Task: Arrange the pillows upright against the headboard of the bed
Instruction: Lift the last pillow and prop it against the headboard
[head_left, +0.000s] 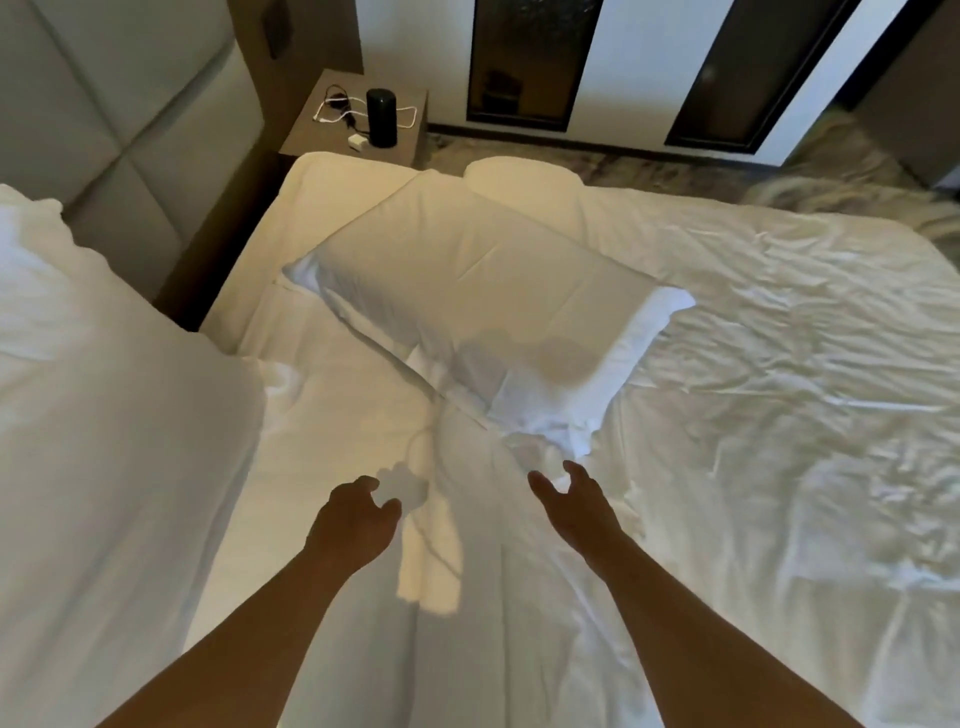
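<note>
A white pillow (478, 306) lies flat and askew on the bed (779, 389), its near corner pointing toward me. Behind it, a second white pillow (524, 179) peeks out at the far edge of the mattress. A big white pillow (104, 415) fills the left side, close to the padded grey headboard (104, 130). My left hand (353, 519) and my right hand (571, 499) hover above the sheet just short of the flat pillow, fingers spread, holding nothing.
A brown nightstand (311, 130) beyond the bed carries a black cylinder (382, 117), a white charger and cables. Dark window panels and patterned carpet (675, 171) lie past the far edge. The sheet on the right is wrinkled.
</note>
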